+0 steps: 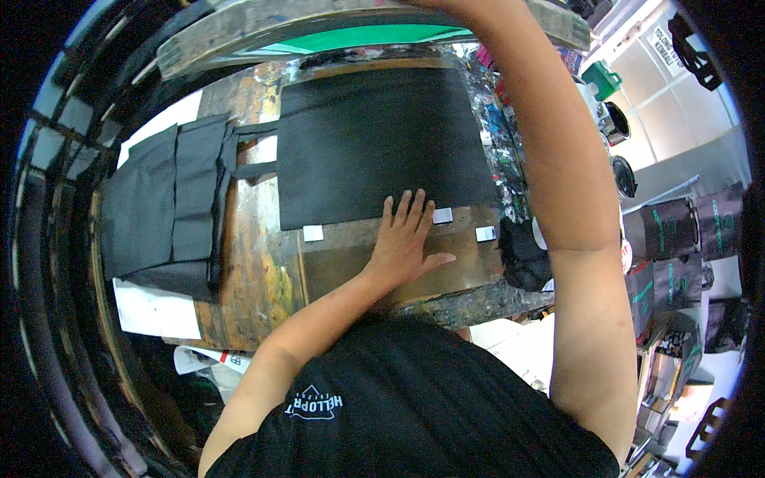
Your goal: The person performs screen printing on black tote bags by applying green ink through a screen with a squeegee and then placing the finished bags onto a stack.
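Left hand [402, 247]: palm down at the near edge of the black bag [382, 143], fingertips over the cloth, palm over the brown board [343, 275]. Grip wide, fingers spread, thumb out to the right; nothing seen held. Contact pressure cannot be told.

Right arm [570, 183]: extends up past the bag's right side to the top of the view. Right hand lies beyond the border; its grip cannot be told.

Bag: flat on the board, on the paint-stained desk [259, 215]; straps [256, 170] point left, toward a pile [163, 199] of black cloth. White tabs [313, 233] at and just below its near edge. Beyond its far edge: a frame [231, 38] with a green panel [366, 37]. Right of the board: crumpled black cloth [519, 259].
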`<move>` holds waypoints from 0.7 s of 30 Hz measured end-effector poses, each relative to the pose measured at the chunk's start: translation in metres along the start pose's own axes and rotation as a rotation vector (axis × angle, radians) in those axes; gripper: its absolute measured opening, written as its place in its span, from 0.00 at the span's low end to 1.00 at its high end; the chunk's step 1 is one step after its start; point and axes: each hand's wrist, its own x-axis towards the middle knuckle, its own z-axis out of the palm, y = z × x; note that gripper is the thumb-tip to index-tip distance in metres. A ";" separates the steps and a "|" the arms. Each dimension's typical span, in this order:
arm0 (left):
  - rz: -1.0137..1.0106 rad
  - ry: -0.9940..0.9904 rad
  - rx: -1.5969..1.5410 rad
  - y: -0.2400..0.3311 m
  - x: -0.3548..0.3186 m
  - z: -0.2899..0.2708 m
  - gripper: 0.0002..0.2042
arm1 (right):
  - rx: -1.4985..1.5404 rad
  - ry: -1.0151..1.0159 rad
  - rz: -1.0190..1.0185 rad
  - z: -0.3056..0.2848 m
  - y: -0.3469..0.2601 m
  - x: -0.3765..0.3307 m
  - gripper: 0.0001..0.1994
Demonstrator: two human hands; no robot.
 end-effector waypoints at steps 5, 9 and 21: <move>0.025 0.044 0.041 -0.002 -0.006 0.012 0.55 | -0.081 0.050 0.009 -0.002 -0.002 -0.007 0.41; -0.144 -0.162 -0.256 -0.005 -0.001 -0.051 0.48 | -0.150 0.229 -0.048 0.015 0.018 -0.005 0.41; -0.566 0.551 -0.922 -0.112 -0.045 -0.200 0.41 | -0.096 0.018 -0.105 0.049 -0.028 -0.161 0.27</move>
